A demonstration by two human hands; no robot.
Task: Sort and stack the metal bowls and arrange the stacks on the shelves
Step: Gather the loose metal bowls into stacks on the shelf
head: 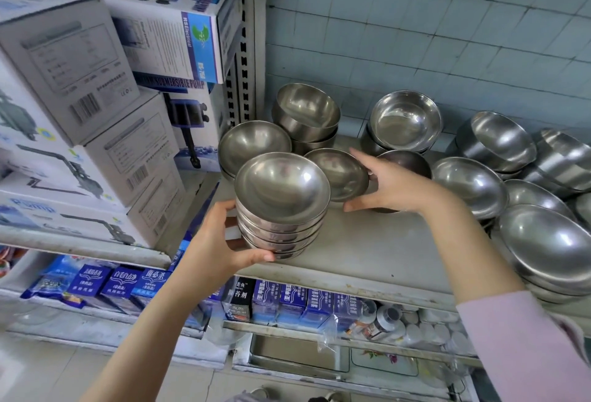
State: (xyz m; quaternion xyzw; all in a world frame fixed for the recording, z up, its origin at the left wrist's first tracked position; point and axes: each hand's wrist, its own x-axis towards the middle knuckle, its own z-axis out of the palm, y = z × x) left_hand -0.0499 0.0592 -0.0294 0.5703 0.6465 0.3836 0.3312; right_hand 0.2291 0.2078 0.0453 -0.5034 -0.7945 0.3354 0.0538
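While our left hand [220, 241] is clasping the stack of steel bowls [281, 206] on the shelf [367, 251], our right hand [393, 187] is pinching a single steel bowl [339, 173] — tilted, just beside it.

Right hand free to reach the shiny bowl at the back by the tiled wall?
Probably not yet: the right hand is holding a tilted bowl. The path to the back bowl looks open otherwise.

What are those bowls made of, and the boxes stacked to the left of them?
The stack of bowls in the left hand looks like polished stainless steel: silvery, with mirror-like highlights. The single bowl in the right hand looks the same. The boxes seem printed, lightly glossy cardboard, judging by their folded edges.
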